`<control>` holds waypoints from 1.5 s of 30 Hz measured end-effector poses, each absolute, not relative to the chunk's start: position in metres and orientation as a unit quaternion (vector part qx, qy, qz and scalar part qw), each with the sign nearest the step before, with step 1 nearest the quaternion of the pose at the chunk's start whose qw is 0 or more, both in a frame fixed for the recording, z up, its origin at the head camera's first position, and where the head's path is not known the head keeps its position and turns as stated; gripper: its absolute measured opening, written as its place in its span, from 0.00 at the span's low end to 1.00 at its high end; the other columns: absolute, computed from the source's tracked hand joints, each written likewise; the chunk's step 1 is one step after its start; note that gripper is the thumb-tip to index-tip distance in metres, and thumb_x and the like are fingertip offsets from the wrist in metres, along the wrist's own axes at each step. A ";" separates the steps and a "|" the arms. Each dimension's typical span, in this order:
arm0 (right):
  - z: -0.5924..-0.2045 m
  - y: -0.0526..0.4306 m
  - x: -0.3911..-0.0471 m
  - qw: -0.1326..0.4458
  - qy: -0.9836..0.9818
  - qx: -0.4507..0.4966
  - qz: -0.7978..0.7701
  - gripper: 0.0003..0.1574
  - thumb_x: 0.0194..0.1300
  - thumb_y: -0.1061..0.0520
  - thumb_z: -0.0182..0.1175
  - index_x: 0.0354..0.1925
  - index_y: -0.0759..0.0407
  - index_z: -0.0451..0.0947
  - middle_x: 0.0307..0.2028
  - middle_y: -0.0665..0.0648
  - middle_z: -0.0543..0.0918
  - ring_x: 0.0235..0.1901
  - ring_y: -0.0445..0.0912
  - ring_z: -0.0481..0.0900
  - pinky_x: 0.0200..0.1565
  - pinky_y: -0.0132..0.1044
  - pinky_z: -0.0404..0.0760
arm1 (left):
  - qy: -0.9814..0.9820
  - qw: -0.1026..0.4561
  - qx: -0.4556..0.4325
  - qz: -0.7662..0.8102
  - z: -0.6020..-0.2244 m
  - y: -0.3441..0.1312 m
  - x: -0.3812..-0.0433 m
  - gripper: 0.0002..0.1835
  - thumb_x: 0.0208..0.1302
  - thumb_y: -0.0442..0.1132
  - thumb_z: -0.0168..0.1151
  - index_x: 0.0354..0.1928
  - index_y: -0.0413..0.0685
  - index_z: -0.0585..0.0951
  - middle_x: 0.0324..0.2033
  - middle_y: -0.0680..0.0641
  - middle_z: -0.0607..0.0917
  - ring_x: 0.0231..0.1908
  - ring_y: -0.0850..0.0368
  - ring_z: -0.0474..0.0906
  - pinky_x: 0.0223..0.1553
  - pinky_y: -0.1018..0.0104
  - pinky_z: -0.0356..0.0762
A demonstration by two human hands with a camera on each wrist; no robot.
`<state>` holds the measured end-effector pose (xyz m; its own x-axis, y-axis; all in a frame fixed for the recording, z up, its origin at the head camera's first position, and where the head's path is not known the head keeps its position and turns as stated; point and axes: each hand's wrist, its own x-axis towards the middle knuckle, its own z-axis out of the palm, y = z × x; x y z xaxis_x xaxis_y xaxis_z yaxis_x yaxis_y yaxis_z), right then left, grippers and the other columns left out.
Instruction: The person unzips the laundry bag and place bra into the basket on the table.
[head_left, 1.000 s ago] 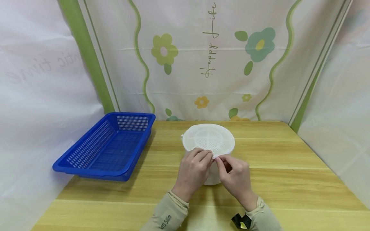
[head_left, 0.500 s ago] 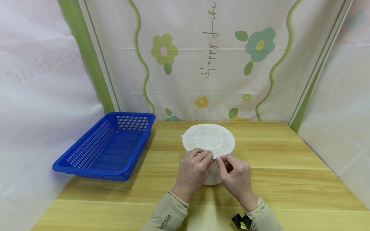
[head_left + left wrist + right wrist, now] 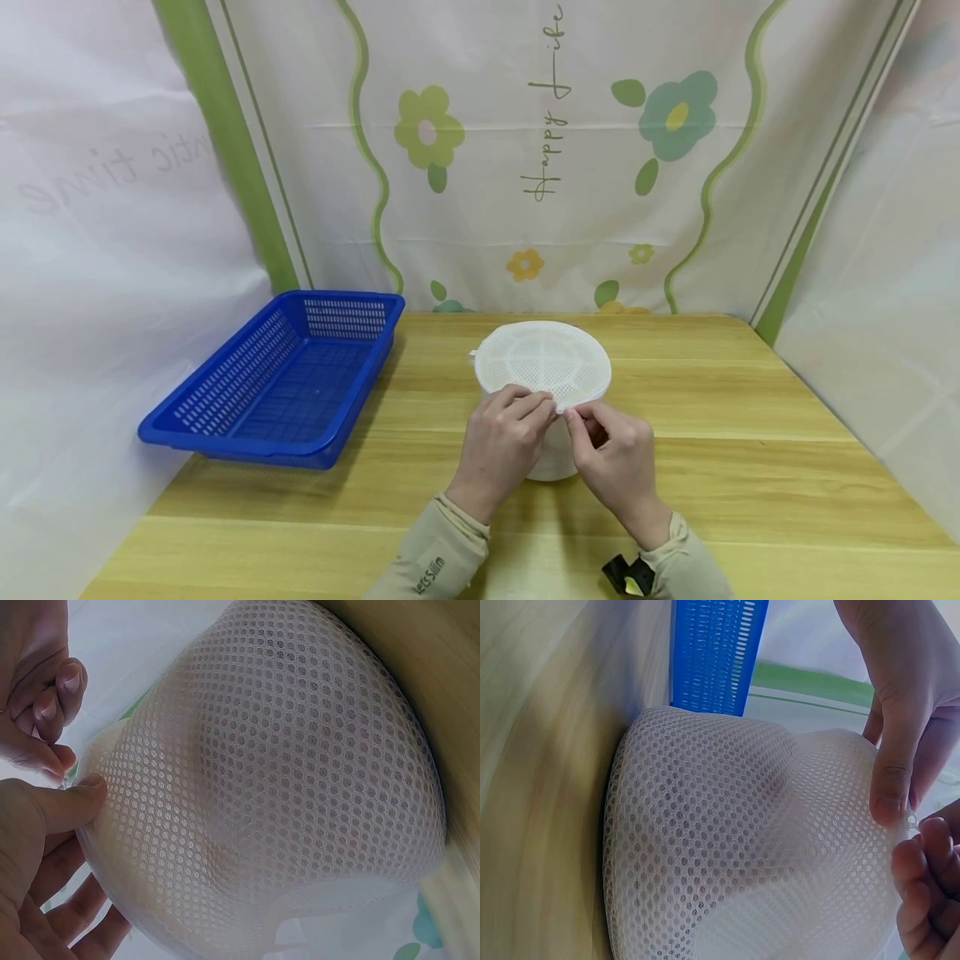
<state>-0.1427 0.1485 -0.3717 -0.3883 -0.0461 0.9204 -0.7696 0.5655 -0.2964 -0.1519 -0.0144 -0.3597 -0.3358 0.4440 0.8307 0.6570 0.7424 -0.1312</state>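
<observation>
A white mesh laundry bag [image 3: 543, 358], round-topped and narrower below, stands upright on the table in the head view. Its honeycomb mesh side [image 3: 322, 750] is dented inward in the left wrist view. My left hand [image 3: 501, 446] pinches the near top rim, thumb on the side and fingers over the top. Just right of it, my right hand [image 3: 617, 458] pinches something small at the same rim, its fingers curled. A small whitish piece [image 3: 911, 819] shows between the two hands in the right wrist view; it looks like part of a zipper.
On the left of the wooden table [image 3: 750, 483] sits a blue plastic basket [image 3: 330, 437] with slotted walls. A printed curtain [image 3: 480, 208] closes off the back, and white sheets hang at both sides. A black device [image 3: 628, 575] is by the right cuff.
My right hand has crept very slightly to the right along the rim, widening the small gap to the left fingertips. The left hand and the bag stay nearly still.
</observation>
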 end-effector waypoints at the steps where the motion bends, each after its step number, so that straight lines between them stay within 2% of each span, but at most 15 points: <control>1: -0.372 0.149 -0.143 0.480 -0.743 0.274 0.377 0.06 0.51 0.67 0.65 0.23 0.58 0.81 0.17 0.42 0.75 0.14 0.31 0.67 0.15 0.24 0.67 | -0.809 0.465 -0.340 -0.115 -0.360 -0.014 -0.152 0.02 0.58 0.38 0.73 0.33 0.51 0.88 0.37 0.55 0.88 0.37 0.60 0.81 0.38 0.68 0.80; 26: -0.372 0.157 -0.145 0.500 -0.749 0.224 0.372 0.07 0.52 0.68 0.64 0.22 0.60 0.80 0.14 0.45 0.75 0.13 0.33 0.67 0.13 0.25 0.67 | -0.810 0.458 -0.342 -0.128 -0.361 -0.016 -0.152 0.02 0.59 0.36 0.72 0.34 0.50 0.88 0.38 0.55 0.88 0.38 0.59 0.81 0.39 0.68 0.80; 34: -0.373 0.159 -0.144 0.458 -0.772 0.207 0.388 0.08 0.55 0.68 0.64 0.22 0.60 0.79 0.15 0.45 0.74 0.12 0.36 0.68 0.14 0.25 0.67 | -0.814 0.457 -0.338 -0.119 -0.362 -0.016 -0.152 0.03 0.58 0.37 0.72 0.34 0.49 0.88 0.37 0.54 0.88 0.37 0.59 0.81 0.39 0.69 0.80; 45: -0.370 0.154 -0.144 0.389 -0.797 0.272 0.372 0.12 0.55 0.70 0.62 0.23 0.55 0.77 0.15 0.40 0.70 0.13 0.32 0.65 0.14 0.24 0.65 | -0.814 0.449 -0.356 -0.098 -0.363 -0.014 -0.154 0.04 0.57 0.37 0.72 0.29 0.48 0.85 0.35 0.54 0.87 0.40 0.58 0.80 0.45 0.69 0.78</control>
<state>-0.1436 0.1536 -0.3699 -0.5491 -0.1433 0.8234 -0.7233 0.5751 -0.3822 -0.1541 -0.0144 -0.3626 -0.3435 0.4912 0.8005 0.6674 0.7273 -0.1599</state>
